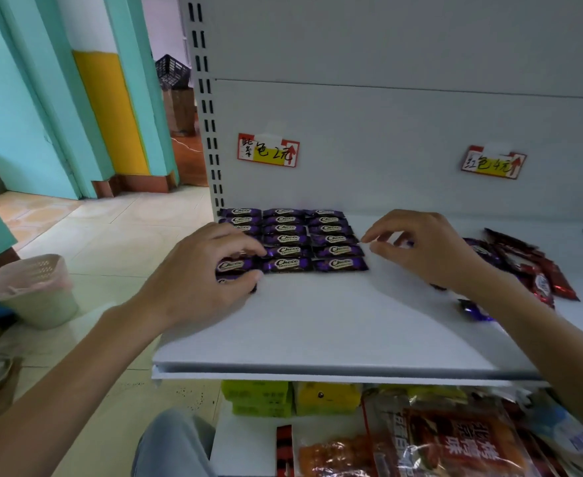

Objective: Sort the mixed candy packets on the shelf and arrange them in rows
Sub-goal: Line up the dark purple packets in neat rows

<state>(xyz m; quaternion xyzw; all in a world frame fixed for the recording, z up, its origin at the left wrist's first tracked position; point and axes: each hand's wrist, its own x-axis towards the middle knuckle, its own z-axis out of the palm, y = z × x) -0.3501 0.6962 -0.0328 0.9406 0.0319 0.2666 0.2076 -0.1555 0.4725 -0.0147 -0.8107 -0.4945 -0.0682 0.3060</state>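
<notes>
Purple Choco packets (pixel 288 239) lie in three neat columns at the back left of the white shelf (pixel 334 325). My left hand (pixel 200 273) rests over the front of the left column, its thumb and fingers pinching a purple packet (pixel 235 282) at the row's near end. My right hand (pixel 427 249) hovers just right of the rows with curled fingers; whether it holds anything is hidden. A mixed heap of red packets (pixel 541 273) and purple packets (pixel 476 309) lies at the right, partly behind my right wrist.
Two price labels (pixel 268 150) (pixel 493 162) are stuck on the shelf's back panel. A lower shelf holds green boxes (pixel 259 397) and snack bags (pixel 462 442). A bin (pixel 31 290) with a pink liner stands on the floor at the left.
</notes>
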